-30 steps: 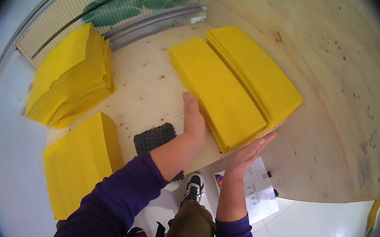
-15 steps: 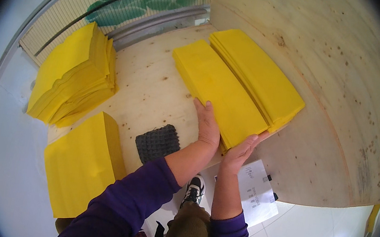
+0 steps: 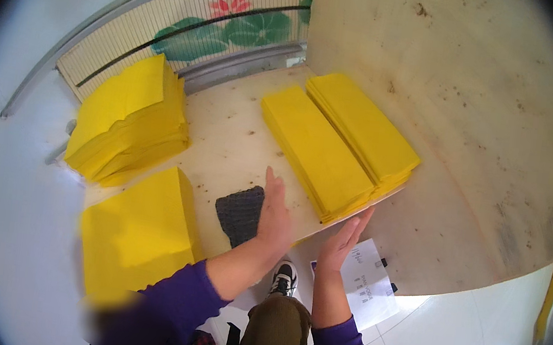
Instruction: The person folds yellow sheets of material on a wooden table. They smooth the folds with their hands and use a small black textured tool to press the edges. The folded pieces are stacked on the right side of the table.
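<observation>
Two long yellow stacks of folded sheets lie side by side on the wooden table: a left stack (image 3: 316,153) and a right stack (image 3: 367,128). My left hand (image 3: 276,213) hovers just left of the left stack, apart from it, fingers straight and palm turned toward it. Its edge partly covers a dark grey textured cloth (image 3: 238,212). My right hand (image 3: 342,245) is flat at the table's front edge, just below the near ends of the stacks, fingers stretched out. Whether its fingertips touch the edge cannot be made out. Neither hand holds anything.
A tall, uneven pile of yellow sheets (image 3: 125,121) stands at the far left, with a neater yellow stack (image 3: 137,231) nearer me. A wooden panel (image 3: 467,112) rises on the right. White papers with black clips (image 3: 369,285) are below the front edge. A slatted screen (image 3: 191,26) borders the back.
Both hands have come away from the left yellow stack and moved toward me, the left also leftward. The view has tilted, so the stacks sit slightly lower in the picture.
</observation>
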